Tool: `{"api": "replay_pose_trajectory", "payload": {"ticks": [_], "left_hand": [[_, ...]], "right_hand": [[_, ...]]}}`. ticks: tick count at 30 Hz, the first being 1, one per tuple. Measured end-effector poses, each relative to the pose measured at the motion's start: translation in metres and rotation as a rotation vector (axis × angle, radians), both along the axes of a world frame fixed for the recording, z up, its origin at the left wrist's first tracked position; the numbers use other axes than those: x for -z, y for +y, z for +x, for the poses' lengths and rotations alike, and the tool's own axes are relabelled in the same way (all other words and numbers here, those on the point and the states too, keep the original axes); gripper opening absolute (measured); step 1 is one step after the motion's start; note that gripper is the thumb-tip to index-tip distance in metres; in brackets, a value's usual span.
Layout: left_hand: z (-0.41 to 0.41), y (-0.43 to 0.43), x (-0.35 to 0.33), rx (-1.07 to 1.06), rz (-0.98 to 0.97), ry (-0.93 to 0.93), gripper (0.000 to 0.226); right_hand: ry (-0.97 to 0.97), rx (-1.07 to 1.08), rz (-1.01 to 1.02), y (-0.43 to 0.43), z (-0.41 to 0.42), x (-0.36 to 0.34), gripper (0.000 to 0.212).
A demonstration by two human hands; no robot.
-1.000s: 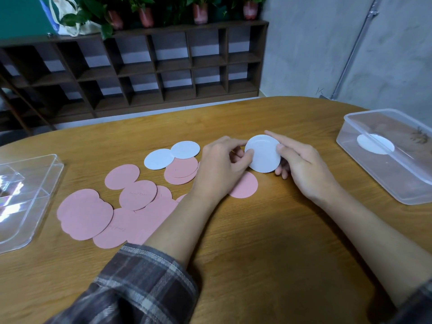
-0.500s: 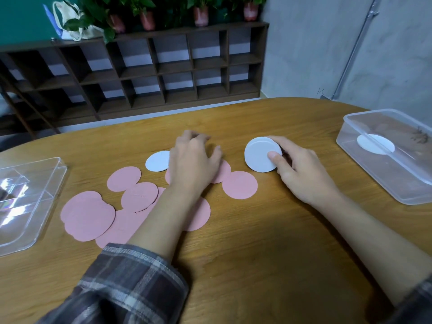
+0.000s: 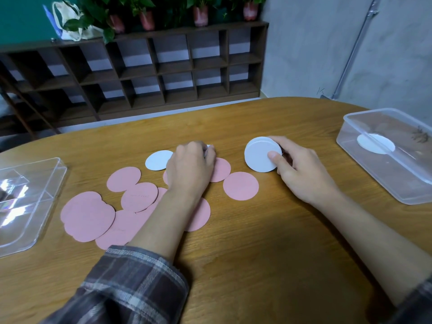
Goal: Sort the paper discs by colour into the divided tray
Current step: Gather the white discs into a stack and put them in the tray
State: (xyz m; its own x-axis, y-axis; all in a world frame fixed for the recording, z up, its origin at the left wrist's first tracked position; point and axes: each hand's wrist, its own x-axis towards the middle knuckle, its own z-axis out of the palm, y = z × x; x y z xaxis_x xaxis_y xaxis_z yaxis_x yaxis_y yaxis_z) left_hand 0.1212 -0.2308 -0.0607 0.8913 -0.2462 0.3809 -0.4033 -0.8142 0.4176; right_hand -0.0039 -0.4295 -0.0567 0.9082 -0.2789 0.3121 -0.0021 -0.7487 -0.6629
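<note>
The left hand [image 3: 190, 167] arches over the pink discs [image 3: 240, 186] at mid-table, fingertips hidden beside a white sliver, so its grip cannot be told. To its right, the right hand [image 3: 301, 169] pinches the tilted white stack [image 3: 258, 156], thumb on its face.

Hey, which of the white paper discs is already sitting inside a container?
The white paper disc lying flat in the clear plastic box at far right; the other white discs lie on the wooden table or sit in the right hand's grip.
</note>
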Motion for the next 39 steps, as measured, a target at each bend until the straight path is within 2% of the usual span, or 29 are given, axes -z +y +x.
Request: {"api": "replay_pose_trajectory", "payload": {"ticks": [4, 9, 11, 15, 19, 23, 26, 32, 36, 39], "left_hand": [[0.0, -0.002, 0.0, 0.078, -0.121, -0.093, 0.042], [-0.001, -0.007, 0.001, 0.148, -0.203, -0.362, 0.031], [-0.002, -0.008, 0.001, 0.173, -0.251, -0.406, 0.029], [-0.009, -0.011, -0.004, 0.364, -0.432, -0.294, 0.019], [-0.017, -0.014, -0.008, 0.467, -0.472, -0.242, 0.013], [-0.022, -0.016, -0.007, 0.513, -0.531, -0.036, 0.01], [-0.023, -0.018, -0.005, 0.522, -0.515, 0.016, 0.009], [-0.024, -0.021, -0.001, 0.497, -0.504, 0.0, 0.014], [-0.024, -0.021, 0.0, 0.476, -0.452, 0.041, 0.037], [-0.025, -0.022, 0.0, 0.488, -0.408, 0.036, 0.041]], "right_hand": [[-0.01, 0.003, 0.005, -0.001, 0.001, 0.001, 0.036], [-0.023, 0.014, 0.005, -0.002, 0.0, 0.001, 0.037], [-0.03, 0.022, 0.014, -0.002, 0.0, 0.001, 0.037], [-0.035, 0.048, 0.043, -0.003, 0.001, 0.003, 0.041], [-0.024, 0.072, 0.094, -0.003, 0.002, 0.005, 0.047], [-0.028, 0.087, 0.095, -0.004, 0.004, 0.005, 0.047], [-0.014, 0.088, 0.115, -0.004, 0.003, 0.003, 0.046], [-0.008, 0.024, 0.193, 0.001, 0.001, 0.0, 0.042], [-0.009, 0.009, 0.205, 0.003, 0.001, 0.0, 0.042], [0.001, -0.017, 0.215, 0.005, 0.001, 0.0, 0.043]]}}
